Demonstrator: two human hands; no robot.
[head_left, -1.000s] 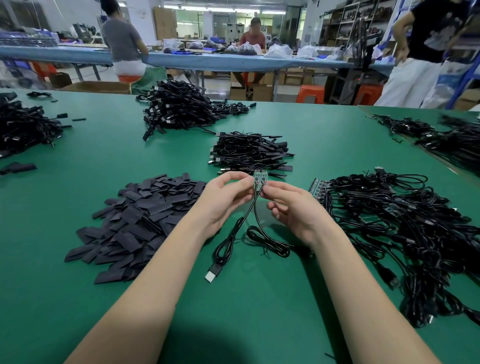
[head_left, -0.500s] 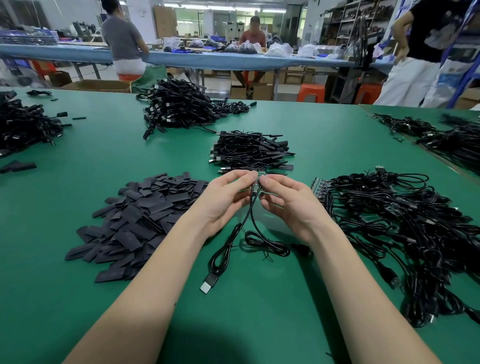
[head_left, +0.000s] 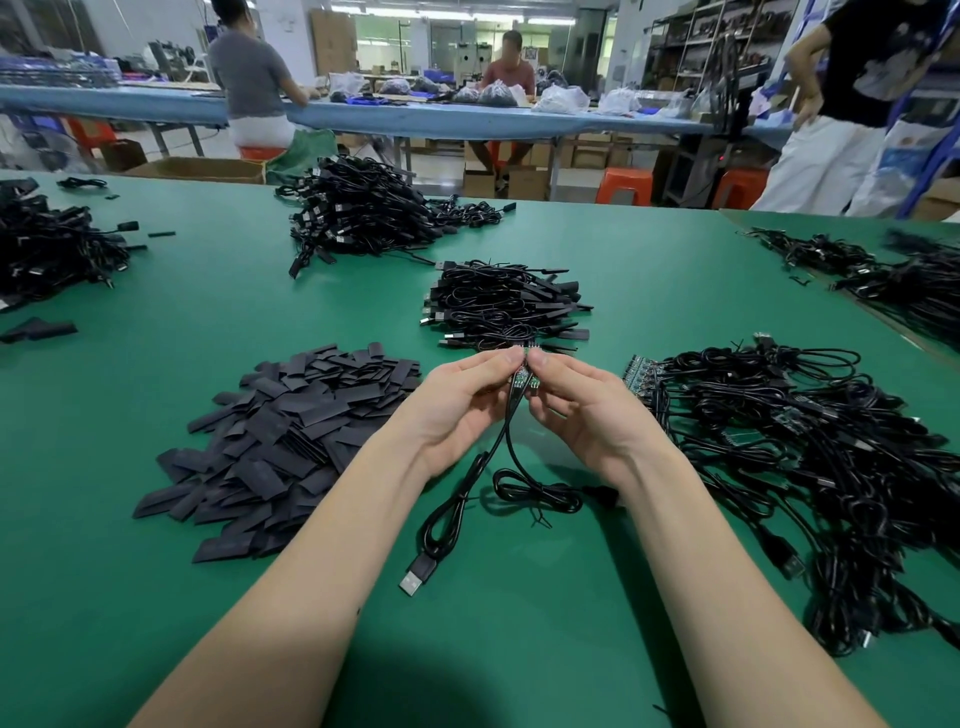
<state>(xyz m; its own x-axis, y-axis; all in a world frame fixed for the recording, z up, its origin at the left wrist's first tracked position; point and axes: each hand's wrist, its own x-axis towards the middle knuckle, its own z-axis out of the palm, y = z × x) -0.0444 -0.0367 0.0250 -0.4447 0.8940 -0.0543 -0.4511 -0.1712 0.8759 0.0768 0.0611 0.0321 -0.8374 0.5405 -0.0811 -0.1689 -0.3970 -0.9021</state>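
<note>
I read this as the splitting step. My left hand (head_left: 457, 402) and right hand (head_left: 587, 413) each pinch one of a pair of small green boards (head_left: 524, 382) between thumb and fingertips. The boards are held up off the surface (head_left: 519, 639), about midway between its left and right edges. Each grip is closed on its own board. I cannot tell whether the two are joined or apart, because the fingers cover the seam. Two black cables (head_left: 507, 431) hang from the boards between my wrists. One ends in a USB plug (head_left: 418, 574) lying toward the near edge, and the other coils just beside the right wrist. Next, I judge, comes a short bending twist to part the pair. Then one board needs a sleeve from the pile of black sleeves (head_left: 291, 431) to the left. The pull should stay on the boards, not on the cables.
</note>
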